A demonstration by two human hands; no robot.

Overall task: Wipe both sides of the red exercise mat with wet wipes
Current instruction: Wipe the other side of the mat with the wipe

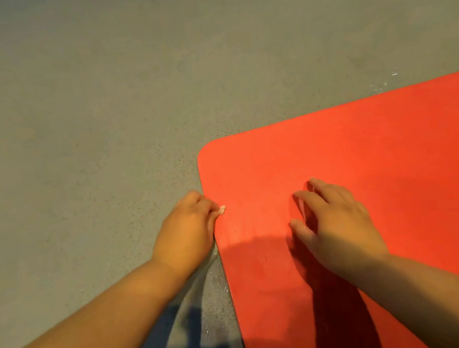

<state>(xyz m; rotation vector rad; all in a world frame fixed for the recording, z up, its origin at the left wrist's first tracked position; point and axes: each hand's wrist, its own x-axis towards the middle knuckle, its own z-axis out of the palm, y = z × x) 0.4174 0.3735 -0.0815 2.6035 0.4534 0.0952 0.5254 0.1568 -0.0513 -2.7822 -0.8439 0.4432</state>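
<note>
The red exercise mat lies flat on the floor and fills the right half of the view, its rounded corner at the centre. My left hand grips the mat's left edge just below that corner, with the thumb on top of the mat and the fingers hidden beneath the edge. My right hand rests on the mat's surface with its fingers spread and slightly bent, holding nothing. No wet wipe is in view.
Grey floor surrounds the mat to the left and beyond. Wet droplets glisten on the floor along the mat's left edge and near its far edge. My shadow falls across the mat's near part.
</note>
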